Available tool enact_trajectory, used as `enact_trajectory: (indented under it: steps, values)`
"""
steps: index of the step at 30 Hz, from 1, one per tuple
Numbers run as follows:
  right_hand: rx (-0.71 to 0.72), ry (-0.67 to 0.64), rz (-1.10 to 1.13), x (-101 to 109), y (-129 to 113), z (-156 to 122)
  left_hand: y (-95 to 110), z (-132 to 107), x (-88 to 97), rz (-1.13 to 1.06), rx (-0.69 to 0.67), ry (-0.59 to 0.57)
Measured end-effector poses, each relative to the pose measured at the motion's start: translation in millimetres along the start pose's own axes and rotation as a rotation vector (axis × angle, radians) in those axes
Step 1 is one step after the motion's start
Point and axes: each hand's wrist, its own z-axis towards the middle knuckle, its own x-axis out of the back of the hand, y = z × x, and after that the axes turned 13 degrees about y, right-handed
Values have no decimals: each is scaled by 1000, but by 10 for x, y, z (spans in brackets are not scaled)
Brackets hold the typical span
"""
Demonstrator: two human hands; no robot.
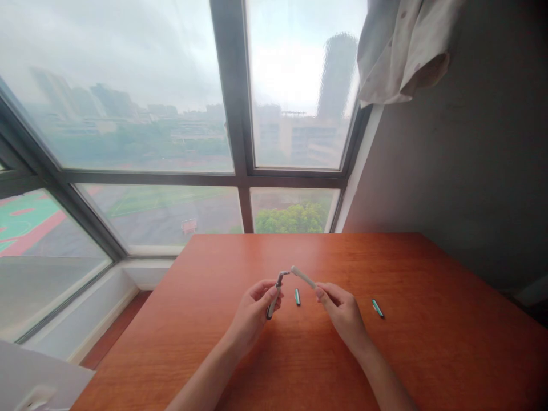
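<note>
My left hand (253, 311) is closed around a razor handle (271, 308), dark and pale, its bare metal neck bent to the right. In my right hand (346, 319) is a slim whitish toothbrush (305, 278), pinched near its lower end and slanting up to the left. The toothbrush's rounded head comes close to the tip of the razor neck; whether they touch I cannot tell. Between my hands, a green and black razor cartridge (297, 297) lies on the table. A second razor cartridge (377, 308) lies to the right of my right hand.
The reddish-brown wooden table (231, 257) reaches to large windows with a dark window frame (244, 181). A pale garment (402, 51) hangs at the upper right, before a grey wall (462, 148). A white ledge (94, 328) runs along the left.
</note>
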Motion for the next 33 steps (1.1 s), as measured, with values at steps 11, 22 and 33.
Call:
enact_trajectory:
  steps: [11,22,33]
  values:
    - [22,-28,13,0,-31,-2,-9,11,1,21,-18,-7]
    - [-5,-42,18,2,-25,-10,-6,12,2,24,-9,-4]
    - [-3,-13,-15,-7,-1,-6,-15,15,6,-1,-1,-5]
